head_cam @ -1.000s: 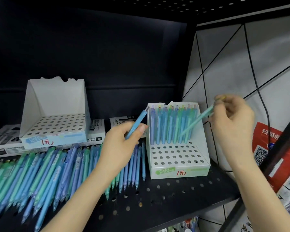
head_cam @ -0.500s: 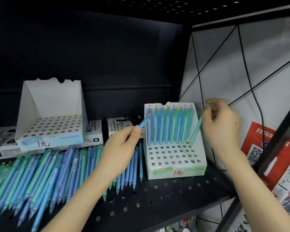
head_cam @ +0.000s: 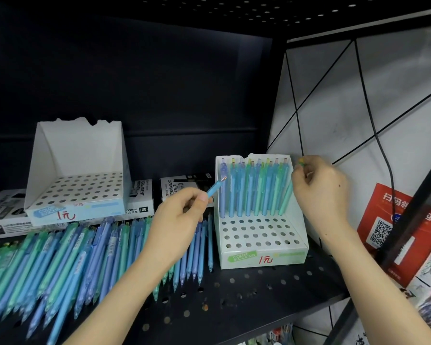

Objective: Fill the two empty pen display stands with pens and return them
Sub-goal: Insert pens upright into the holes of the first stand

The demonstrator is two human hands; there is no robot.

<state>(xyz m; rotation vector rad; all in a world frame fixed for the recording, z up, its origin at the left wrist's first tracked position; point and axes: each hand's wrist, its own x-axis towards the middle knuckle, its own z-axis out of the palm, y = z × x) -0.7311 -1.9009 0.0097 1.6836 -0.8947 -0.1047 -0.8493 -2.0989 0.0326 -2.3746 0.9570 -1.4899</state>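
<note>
A white pen stand (head_cam: 263, 255) sits on the right of the black shelf, its back rows filled with several blue and green pens. My right hand (head_cam: 320, 190) pinches the top of a green pen (head_cam: 285, 200) whose tip stands in the stand's far right holes. My left hand (head_cam: 177, 225) holds a blue pen (head_cam: 215, 188) tilted toward the stand's left side. A second white stand (head_cam: 77, 192) with no pens sits at the back left. Several loose blue and green pens (head_cam: 67, 260) lie across the shelf.
The perforated black shelf (head_cam: 234, 307) ends in a front edge below. Boxes of permanent markers (head_cam: 174, 188) lie behind the stands. A white wall with black lines, a hanging cable (head_cam: 383, 158) and a red QR poster (head_cam: 388, 227) are on the right.
My right hand has brought the green pen from a slant in the air down into the stand's right end. My left hand with the blue pen has hardly moved.
</note>
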